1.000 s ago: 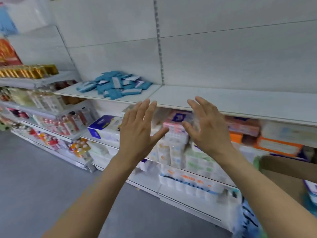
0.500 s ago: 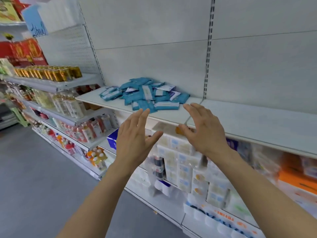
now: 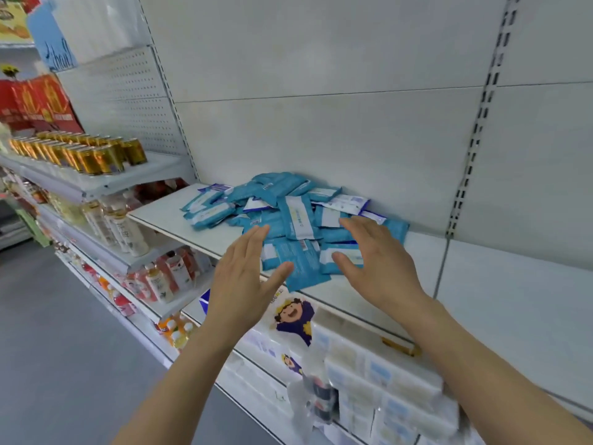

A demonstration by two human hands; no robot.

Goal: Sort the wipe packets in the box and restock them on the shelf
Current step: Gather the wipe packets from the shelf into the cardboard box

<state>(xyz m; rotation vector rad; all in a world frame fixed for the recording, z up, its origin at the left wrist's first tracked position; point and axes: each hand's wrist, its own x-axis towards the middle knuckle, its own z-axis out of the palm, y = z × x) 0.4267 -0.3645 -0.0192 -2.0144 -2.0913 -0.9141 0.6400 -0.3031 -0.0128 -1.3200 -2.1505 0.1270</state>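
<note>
Blue wipe packets [image 3: 288, 220] lay heaped on the white shelf [image 3: 369, 297]. The left hand [image 3: 244, 277] and right hand [image 3: 382, 264] hovered beside them, fingers spread, holding nothing.

White slotted back panels [image 3: 353, 101] rise behind the shelving. A perforated panel [image 3: 128, 101] adjoins at left. Grey floor [image 3: 57, 332] runs along the aisle. Gold cans [image 3: 86, 152] and bottles [image 3: 125, 229] occupy neighbouring tiers.

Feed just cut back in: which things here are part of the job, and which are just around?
Job: wipe packets, shelf, left hand, right hand.
Just around: gold cans, bottles, tissue packs.
</note>
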